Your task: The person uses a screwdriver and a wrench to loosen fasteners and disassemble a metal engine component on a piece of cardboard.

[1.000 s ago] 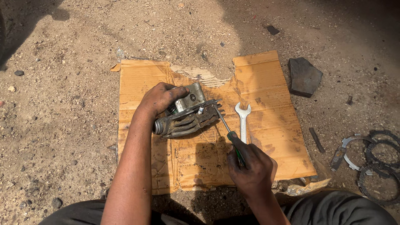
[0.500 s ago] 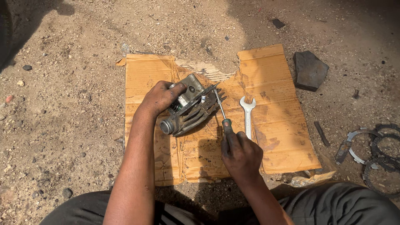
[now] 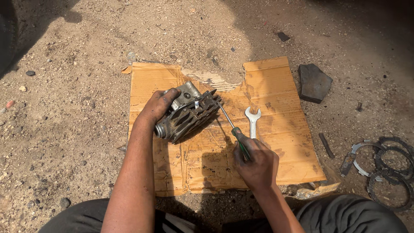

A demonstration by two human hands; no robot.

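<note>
Left hand: the left hand [image 3: 158, 108] lies over the top left end of a grimy grey cast-metal alternator-like housing [image 3: 186, 114], fingers curled round its edge, pinning it to the cardboard.
Right hand: the right hand [image 3: 255, 164] is closed in a fist round the green and black handle of a slim steel-shafted screwdriver [image 3: 233, 129]; the shaft runs up and left from the fingers to the housing's right side.
Work piece: the housing lies on its side, just beyond the left fingertips and up-left of the right fist, its ribbed, slotted face towards the camera and a small round shaft end at its lower left.
Doing the step well, as a judgement: press down firmly with the left hand so the housing cannot roll, seat the tip squarely before any force, and keep the left fingers out of the blade's line in case it slips.
Materials and textures: the housing looks oily, dull and heavy, with hard fins and a small bright stud on top; the screwdriver shaft is thin and smooth.
Work surface: a flattened sheet of brown corrugated cardboard [image 3: 284, 142], creased, stained and torn at its far edge, lies on gritty sand with pebbles.
Beside the right fingers: a shiny silver open-ended spanner [image 3: 252, 123] lies flat just above the fist, untouched.
Farther right: a flat dark stone [image 3: 314, 83] and a cluster of thin dark metal rings [image 3: 388, 166] lie on the dirt, well apart from both hands.
</note>
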